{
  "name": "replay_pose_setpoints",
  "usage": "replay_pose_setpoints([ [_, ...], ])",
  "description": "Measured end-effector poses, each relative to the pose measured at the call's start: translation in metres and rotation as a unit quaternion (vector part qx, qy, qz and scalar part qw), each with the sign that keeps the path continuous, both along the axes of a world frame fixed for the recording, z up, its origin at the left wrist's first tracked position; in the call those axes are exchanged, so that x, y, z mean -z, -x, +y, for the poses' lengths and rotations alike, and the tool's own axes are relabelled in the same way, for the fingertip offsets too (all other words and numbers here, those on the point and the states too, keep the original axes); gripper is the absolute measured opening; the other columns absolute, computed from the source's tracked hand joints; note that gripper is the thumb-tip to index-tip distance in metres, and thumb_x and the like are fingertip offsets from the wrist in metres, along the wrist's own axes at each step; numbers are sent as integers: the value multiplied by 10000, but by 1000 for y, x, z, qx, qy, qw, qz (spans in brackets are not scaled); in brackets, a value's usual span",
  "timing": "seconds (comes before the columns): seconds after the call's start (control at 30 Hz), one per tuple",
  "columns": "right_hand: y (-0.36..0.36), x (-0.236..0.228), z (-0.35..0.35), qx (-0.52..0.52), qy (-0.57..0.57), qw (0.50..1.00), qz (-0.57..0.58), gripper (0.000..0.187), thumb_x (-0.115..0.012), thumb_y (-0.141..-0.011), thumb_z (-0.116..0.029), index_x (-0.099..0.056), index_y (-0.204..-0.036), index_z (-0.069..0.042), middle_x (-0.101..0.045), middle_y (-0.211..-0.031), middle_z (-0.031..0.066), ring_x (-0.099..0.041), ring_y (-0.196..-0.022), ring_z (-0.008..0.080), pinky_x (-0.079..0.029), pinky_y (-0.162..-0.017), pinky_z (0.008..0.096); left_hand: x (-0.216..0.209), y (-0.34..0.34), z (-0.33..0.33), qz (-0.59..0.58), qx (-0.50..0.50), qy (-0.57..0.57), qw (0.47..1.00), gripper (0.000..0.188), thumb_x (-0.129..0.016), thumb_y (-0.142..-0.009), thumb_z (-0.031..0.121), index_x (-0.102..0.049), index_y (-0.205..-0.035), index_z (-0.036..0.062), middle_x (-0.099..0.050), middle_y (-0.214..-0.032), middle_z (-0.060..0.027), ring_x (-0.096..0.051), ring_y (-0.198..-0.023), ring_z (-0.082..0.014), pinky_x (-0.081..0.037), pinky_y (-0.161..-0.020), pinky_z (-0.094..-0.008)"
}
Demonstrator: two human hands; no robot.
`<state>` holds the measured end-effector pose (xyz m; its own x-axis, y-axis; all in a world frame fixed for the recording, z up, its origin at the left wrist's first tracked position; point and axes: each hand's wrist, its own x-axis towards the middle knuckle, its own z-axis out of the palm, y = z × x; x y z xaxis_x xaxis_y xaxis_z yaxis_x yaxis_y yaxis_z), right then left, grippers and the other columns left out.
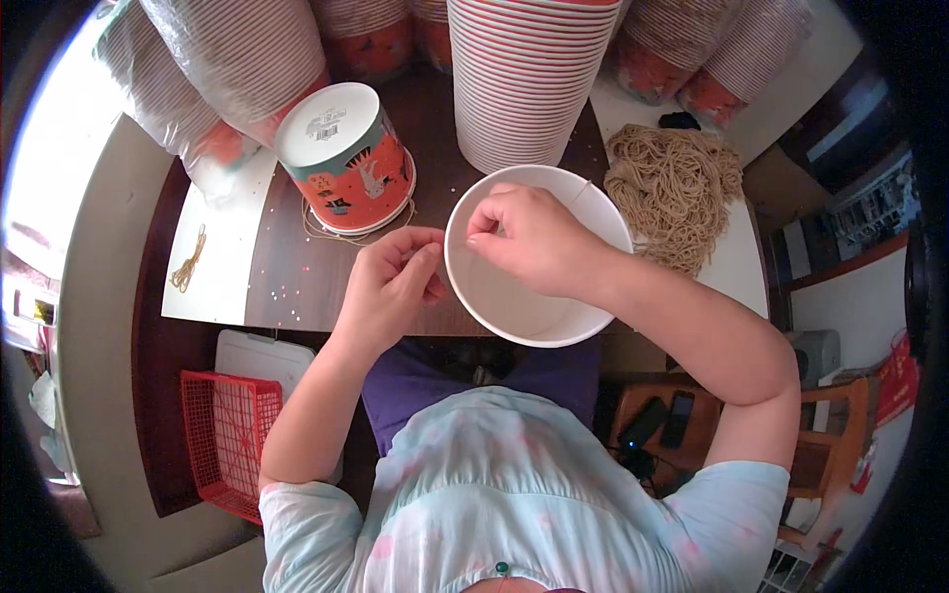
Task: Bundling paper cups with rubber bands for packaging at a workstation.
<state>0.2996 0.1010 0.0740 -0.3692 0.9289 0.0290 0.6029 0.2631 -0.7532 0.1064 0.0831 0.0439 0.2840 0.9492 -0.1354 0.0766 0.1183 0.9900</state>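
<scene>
A white-lined paper bucket lies tipped at the table's front edge, its open mouth facing me. My right hand reaches inside it, thumb and forefinger pinched close to the left inner wall. Outside that same wall, my left hand is closed, its curled fingertips against the rim. Whatever either hand pinches is too small or hidden to make out. A thin strand of cord shows inside the bucket near the upper right rim. Behind my left hand, an orange and teal printed bucket stands upside down, with cord looped around its base.
A tall stack of nested buckets rises behind the tipped one. At right lies a tangled heap of beige cord; a small cord bundle is at far left. Plastic-wrapped bucket stacks line the back. A red basket sits below left.
</scene>
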Motion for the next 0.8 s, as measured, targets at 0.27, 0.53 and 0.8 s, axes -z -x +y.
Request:
replay_pose_setpoints([
  [0.27,4,3,3,12,10,1000,-15,125,-652,-797,-104,-637,-784,19,-615,-868,132,-623,-776,234,-493,-694,353,-2,1,0,12,6,-13,1000,215,-525,-956,132,-603,-1079,-26,-638,-789,-27,-585,-659,-73,-477,-597,-215],
  [0.53,8,-2,1,4,49,999,-2,120,-652,-795,-103,-647,-792,17,-617,-869,130,-621,-777,240,-490,-709,353,-1,-1,0,48,4,-56,997,189,-573,-898,69,-620,-1042,-44,-642,-767,-50,-591,-653,-93,-481,-599,-232],
  [0.8,2,-16,1,-62,116,991,-27,245,-678,-796,-187,-643,-957,-6,-633,-907,131,-633,-840,234,-490,-748,340,-16,-4,1,230,25,-298,926,104,-630,-760,48,-621,-803,-46,-626,-751,-186,-619,-672,-335,-490,-614,-374],
])
